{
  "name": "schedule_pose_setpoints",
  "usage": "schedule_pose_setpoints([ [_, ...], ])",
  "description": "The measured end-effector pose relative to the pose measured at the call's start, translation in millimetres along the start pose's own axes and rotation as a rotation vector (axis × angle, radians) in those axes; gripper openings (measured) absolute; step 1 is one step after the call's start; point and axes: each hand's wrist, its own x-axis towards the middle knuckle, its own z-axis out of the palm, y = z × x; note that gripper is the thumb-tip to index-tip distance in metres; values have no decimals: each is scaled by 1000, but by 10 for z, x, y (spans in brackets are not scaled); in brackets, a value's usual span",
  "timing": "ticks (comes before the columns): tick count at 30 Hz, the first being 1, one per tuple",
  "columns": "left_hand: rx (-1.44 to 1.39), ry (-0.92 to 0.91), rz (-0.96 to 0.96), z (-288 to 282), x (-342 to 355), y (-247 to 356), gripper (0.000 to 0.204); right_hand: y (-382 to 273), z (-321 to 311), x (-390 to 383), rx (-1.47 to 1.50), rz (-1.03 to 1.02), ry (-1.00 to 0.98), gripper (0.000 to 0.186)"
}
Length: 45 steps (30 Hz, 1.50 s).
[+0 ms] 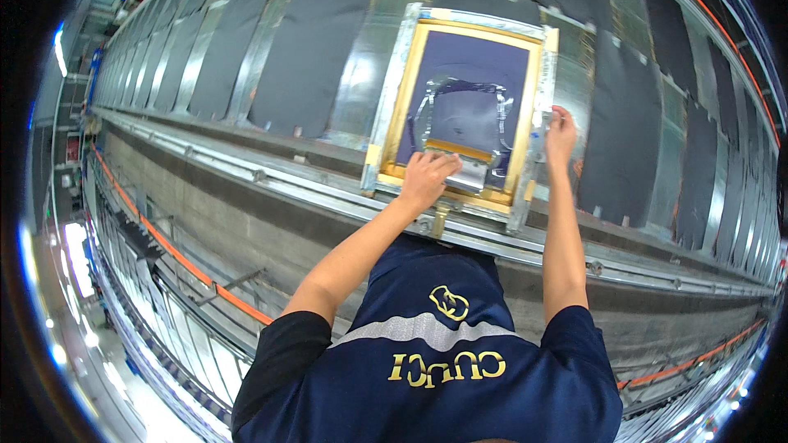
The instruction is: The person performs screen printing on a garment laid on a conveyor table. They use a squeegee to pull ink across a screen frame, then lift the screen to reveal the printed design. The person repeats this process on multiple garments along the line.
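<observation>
A screen printing frame with a metal rim and yellow inner border surrounds a dark purple mesh, which bears a glossy, uneven ring of clear substance. Near the mesh's lower end, my left hand is closed on a squeegee, a silver bar with an orange-yellow strip along it. My right hand is at the frame's right side, its fingers curled on the metal edge.
Long rows of dark panels and shinier strips cover the bench. A metal rail runs along its near edge, above a grey channel with orange pipes.
</observation>
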Motion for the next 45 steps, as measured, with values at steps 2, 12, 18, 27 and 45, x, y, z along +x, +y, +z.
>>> schedule_pose_setpoints([
  [2,-37,5,27,-165,-73,-63,55,-225,41,-14,15,-57,19,21],
  [12,-24,-37,-76,-1479,-765,-2363,59,-1336,2612,-1058,133,-10,23,22],
  [18,48,-62,-78,-2083,-1142,-3606,52,-1911,3867,-1628,76,44,11,21],
  [27,5,-66,-40,-2263,-1718,-3951,54,-2051,4234,-1749,-25,40,17,22],
  [45,139,109,-66,-1838,-290,-4613,40,-1935,4313,-1755,-21,66,22,21],
])
